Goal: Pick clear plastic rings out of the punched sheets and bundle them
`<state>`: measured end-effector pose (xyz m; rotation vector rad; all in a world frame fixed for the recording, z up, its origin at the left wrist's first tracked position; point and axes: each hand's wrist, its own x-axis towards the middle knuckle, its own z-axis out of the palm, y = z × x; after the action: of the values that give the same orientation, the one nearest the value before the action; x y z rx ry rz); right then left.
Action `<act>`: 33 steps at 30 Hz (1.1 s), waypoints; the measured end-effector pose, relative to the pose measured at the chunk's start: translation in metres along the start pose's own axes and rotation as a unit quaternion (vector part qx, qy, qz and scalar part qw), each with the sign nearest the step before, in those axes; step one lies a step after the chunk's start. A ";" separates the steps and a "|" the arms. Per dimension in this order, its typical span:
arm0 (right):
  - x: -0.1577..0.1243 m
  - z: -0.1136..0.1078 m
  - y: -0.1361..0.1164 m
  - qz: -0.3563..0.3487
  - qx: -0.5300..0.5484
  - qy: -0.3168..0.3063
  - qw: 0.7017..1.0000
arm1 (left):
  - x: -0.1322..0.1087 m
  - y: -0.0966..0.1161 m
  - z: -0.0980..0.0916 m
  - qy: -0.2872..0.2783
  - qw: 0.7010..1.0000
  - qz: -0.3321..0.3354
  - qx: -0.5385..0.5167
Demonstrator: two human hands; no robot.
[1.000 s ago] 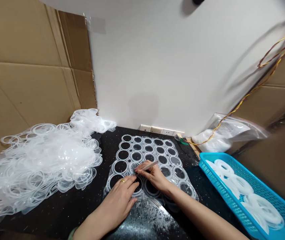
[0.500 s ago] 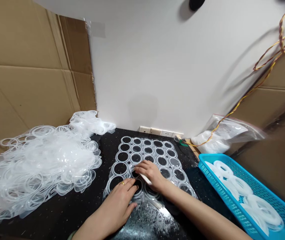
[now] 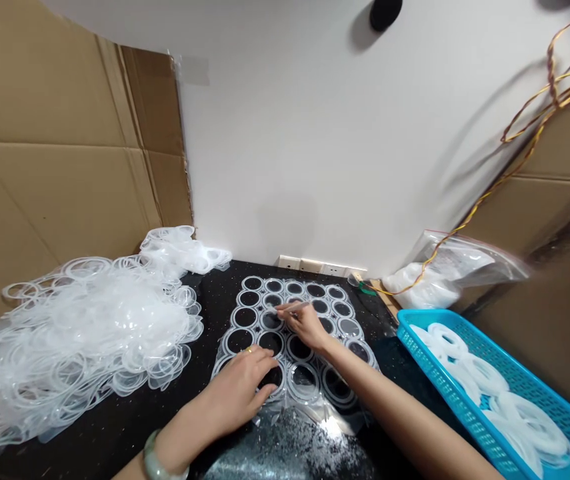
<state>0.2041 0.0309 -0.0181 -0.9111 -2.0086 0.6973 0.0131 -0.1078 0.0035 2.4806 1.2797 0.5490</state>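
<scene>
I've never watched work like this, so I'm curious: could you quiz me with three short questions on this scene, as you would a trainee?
1. Multiple choice: which hand holds the slim pale stick? A, left; B, right.
2. True or false: the blue plastic basket stands to the left of the clear plastic sheet of rings on the black table top.
3. Fill the gap: the heap of loose clear rings lies to the ___ of that sheet.

Key: 1, B, the right hand. 2, false, the basket stands to its right. 3, left.
</scene>
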 end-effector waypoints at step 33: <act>0.058 -0.012 0.020 -0.039 -0.034 0.204 0.978 | 0.020 -0.036 0.011 0.003 1.000 -0.009 -0.007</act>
<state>0.1968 0.0905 -0.0010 -0.9251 -1.6979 0.3639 0.0033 -0.0726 -0.0180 2.4550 1.2960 0.5601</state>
